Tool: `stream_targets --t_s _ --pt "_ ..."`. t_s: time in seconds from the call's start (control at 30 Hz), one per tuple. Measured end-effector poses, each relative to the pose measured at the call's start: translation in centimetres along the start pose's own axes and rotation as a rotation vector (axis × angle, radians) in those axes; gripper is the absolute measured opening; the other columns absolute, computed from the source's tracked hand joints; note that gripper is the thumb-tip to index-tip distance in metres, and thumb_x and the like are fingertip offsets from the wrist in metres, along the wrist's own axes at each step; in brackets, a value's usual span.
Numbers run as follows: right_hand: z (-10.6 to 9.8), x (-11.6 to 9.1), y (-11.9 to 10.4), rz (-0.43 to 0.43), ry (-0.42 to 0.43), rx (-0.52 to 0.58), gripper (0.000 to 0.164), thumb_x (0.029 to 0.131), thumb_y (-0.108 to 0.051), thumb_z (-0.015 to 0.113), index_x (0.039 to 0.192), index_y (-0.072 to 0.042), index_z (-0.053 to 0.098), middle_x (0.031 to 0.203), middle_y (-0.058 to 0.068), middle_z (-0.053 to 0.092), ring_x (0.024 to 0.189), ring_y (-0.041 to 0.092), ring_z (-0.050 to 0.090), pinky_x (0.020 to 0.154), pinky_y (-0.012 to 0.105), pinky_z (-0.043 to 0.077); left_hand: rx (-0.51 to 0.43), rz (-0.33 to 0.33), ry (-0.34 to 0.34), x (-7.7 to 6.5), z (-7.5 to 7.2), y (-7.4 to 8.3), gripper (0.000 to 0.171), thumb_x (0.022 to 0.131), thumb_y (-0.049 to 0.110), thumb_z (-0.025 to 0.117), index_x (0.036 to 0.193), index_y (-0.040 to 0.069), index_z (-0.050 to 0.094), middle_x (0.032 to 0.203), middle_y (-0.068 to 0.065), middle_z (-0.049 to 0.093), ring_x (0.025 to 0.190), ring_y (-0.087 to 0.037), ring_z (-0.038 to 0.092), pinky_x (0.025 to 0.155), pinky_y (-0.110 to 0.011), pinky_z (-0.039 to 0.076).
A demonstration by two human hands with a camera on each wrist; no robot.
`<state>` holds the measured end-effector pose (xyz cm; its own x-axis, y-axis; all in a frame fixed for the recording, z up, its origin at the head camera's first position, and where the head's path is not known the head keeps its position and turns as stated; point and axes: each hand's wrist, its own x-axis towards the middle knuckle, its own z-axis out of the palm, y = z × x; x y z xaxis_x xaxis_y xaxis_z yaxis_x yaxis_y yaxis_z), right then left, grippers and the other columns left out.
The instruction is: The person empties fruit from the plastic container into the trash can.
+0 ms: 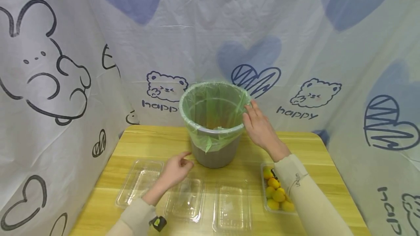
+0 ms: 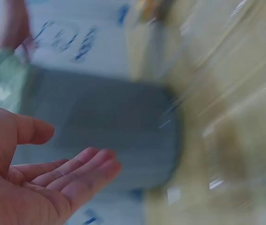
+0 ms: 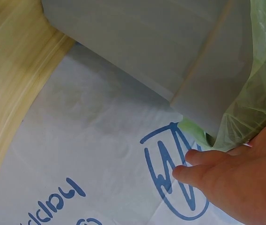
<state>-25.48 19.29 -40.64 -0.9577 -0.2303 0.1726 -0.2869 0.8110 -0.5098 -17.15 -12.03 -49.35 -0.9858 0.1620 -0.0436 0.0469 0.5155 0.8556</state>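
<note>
A grey bin (image 1: 216,157) stands upright on the table, lined with a thin green plastic bag (image 1: 210,142) folded down over its rim. At the rim's right side, my right hand (image 1: 260,128) touches the bag with its fingers fairly straight; in the right wrist view, some fingertips (image 3: 191,174) extend beside the bag's hanging edge. My left hand (image 1: 177,168) hovers in front of the bin's lower left, holding nothing. Its fingers (image 2: 88,176) are loosely bent and apart from the thumb in the left wrist view. Something orange shows dimly at the bottom of the bin.
Three clear plastic trays, a left one (image 1: 126,190), a middle one (image 1: 183,201) and a right one (image 1: 232,207), lie along the front of the wooden table (image 1: 147,137). Another clear box (image 1: 265,203) holds several yellow-orange fruits (image 1: 279,195) under my right forearm. Printed cloth (image 1: 203,46) surrounds the table.
</note>
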Motion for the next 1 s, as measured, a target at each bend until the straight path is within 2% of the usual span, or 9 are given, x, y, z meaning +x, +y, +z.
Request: stream_targets --t_s 0.13,0.2,0.3,0.37,0.57,0.67,0.7,0.87,1.0 --pt "-0.1 0.0 0.1 0.005 0.0 0.003 0.067 0.114 -0.044 0.017 0.165 -0.002 0.028 0.178 0.016 0.004 0.162 0.042 0.017 0.13 0.067 0.021 0.038 0.017 0.176 2.5 -4.4 2.4 0.051 0.106 0.023 0.056 0.151 0.0 0.053 0.115 -0.023 0.075 0.081 -0.025 0.068 0.063 -0.031 0.057" --pt "-0.1 -0.1 0.1 0.008 0.001 0.005 0.067 0.114 -0.044 0.017 0.166 -0.003 0.027 0.178 0.016 0.003 0.163 0.042 0.016 0.13 0.066 0.02 0.049 0.053 0.251 3.8 -6.4 3.7 0.052 0.11 0.029 0.051 0.154 0.003 0.05 0.123 -0.025 0.073 0.093 -0.033 0.07 0.076 -0.04 0.063" --pt "-0.1 -0.2 0.2 0.01 0.003 0.005 0.066 0.114 -0.043 0.019 0.165 -0.002 0.028 0.178 0.016 0.004 0.163 0.042 0.016 0.13 0.066 0.02 0.082 0.119 0.299 5.5 -8.4 5.4 0.055 0.112 0.034 0.043 0.159 0.006 0.044 0.14 -0.024 0.066 0.124 -0.041 0.066 0.106 -0.054 0.057" --pt "-0.1 -0.2 0.3 0.009 0.004 0.0 0.065 0.114 -0.042 0.019 0.165 -0.002 0.028 0.178 0.017 0.005 0.163 0.041 0.016 0.13 0.067 0.021 0.116 0.154 0.281 6.4 -9.1 6.3 0.058 0.113 0.037 0.041 0.162 0.007 0.038 0.152 -0.023 0.058 0.137 -0.043 0.058 0.117 -0.059 0.049" --pt "-0.2 0.0 0.2 0.003 0.006 -0.019 0.066 0.114 -0.042 0.021 0.164 -0.001 0.03 0.177 0.018 0.008 0.162 0.042 0.017 0.13 0.066 0.021 0.234 0.234 0.215 8.4 -8.7 7.6 0.063 0.114 0.04 0.038 0.165 0.005 0.03 0.168 -0.023 0.036 0.149 -0.046 0.044 0.125 -0.061 0.038" --pt "-0.3 0.1 0.0 0.009 0.002 -0.01 0.067 0.114 -0.044 0.021 0.165 -0.001 0.029 0.177 0.019 0.007 0.162 0.045 0.018 0.131 0.066 0.02 0.256 0.27 0.215 9.2 -8.1 7.7 0.064 0.113 0.04 0.04 0.165 0.004 0.03 0.17 -0.022 0.033 0.157 -0.043 0.032 0.131 -0.058 0.029" --pt "-0.3 0.0 0.0 0.012 0.002 -0.003 0.068 0.114 -0.046 0.021 0.165 -0.001 0.028 0.177 0.021 0.006 0.16 0.048 0.019 0.13 0.067 0.021 0.258 0.277 0.214 9.4 -7.9 7.7 0.064 0.113 0.04 0.041 0.165 0.003 0.031 0.17 -0.022 0.033 0.157 -0.042 0.032 0.131 -0.057 0.029" --pt "-0.8 -0.5 0.3 0.018 0.037 0.067 0.072 0.114 -0.051 0.023 0.166 -0.002 0.023 0.175 0.028 0.004 0.153 0.058 0.027 0.127 0.069 0.025 0.282 0.259 0.192 10.0 -7.6 7.9 0.065 0.112 0.041 0.042 0.165 0.005 0.03 0.17 -0.023 0.031 0.158 -0.042 0.03 0.132 -0.058 0.025" --pt "-1.3 -1.1 1.0 0.027 0.081 0.09 0.069 0.114 -0.049 0.027 0.166 -0.003 0.026 0.174 0.029 0.01 0.155 0.056 0.026 0.128 0.069 0.024 0.308 0.23 0.176 10.3 -7.7 7.9 0.065 0.113 0.04 0.038 0.165 0.003 0.028 0.17 -0.024 0.029 0.158 -0.044 0.028 0.132 -0.059 0.024"
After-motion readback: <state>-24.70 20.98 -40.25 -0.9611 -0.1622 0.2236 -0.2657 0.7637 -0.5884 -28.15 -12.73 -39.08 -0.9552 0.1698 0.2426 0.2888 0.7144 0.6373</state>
